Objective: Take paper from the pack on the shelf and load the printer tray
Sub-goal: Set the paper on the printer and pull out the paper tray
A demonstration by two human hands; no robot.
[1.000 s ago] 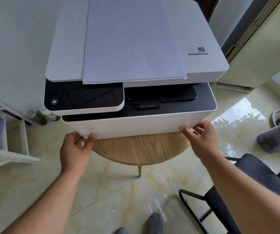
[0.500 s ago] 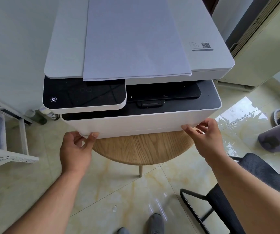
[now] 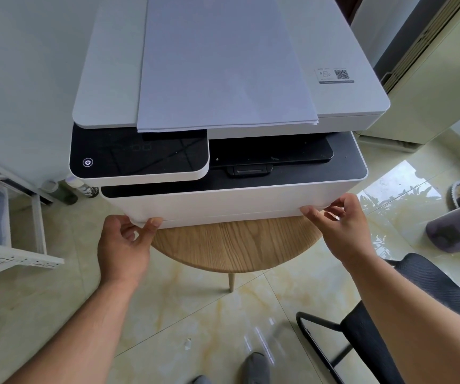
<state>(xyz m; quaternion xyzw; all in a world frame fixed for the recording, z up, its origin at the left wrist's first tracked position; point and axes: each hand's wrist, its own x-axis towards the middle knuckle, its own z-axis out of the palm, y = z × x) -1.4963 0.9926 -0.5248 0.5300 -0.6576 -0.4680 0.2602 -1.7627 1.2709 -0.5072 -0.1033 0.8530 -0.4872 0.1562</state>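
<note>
A white printer (image 3: 348,51) with a black control panel stands on a round wooden table (image 3: 234,245). A stack of white paper (image 3: 223,67) lies flat on the printer's lid. The paper tray's white front (image 3: 231,209) runs along the printer's bottom edge and looks shut. My left hand (image 3: 123,245) grips the tray front at its lower left corner, thumb on the face, fingers curled under. My right hand (image 3: 342,225) holds the lower right corner the same way.
A white metal shelf (image 3: 10,259) stands at the left. A black mesh chair (image 3: 417,314) is at the lower right, a grey bin (image 3: 456,231) at the far right. Shoes (image 3: 255,368) show on the glossy tiled floor below.
The view has drawn closer to the printer. Both hands stay on the tray front's lower corners; the right hand has shifted slightly right.
</note>
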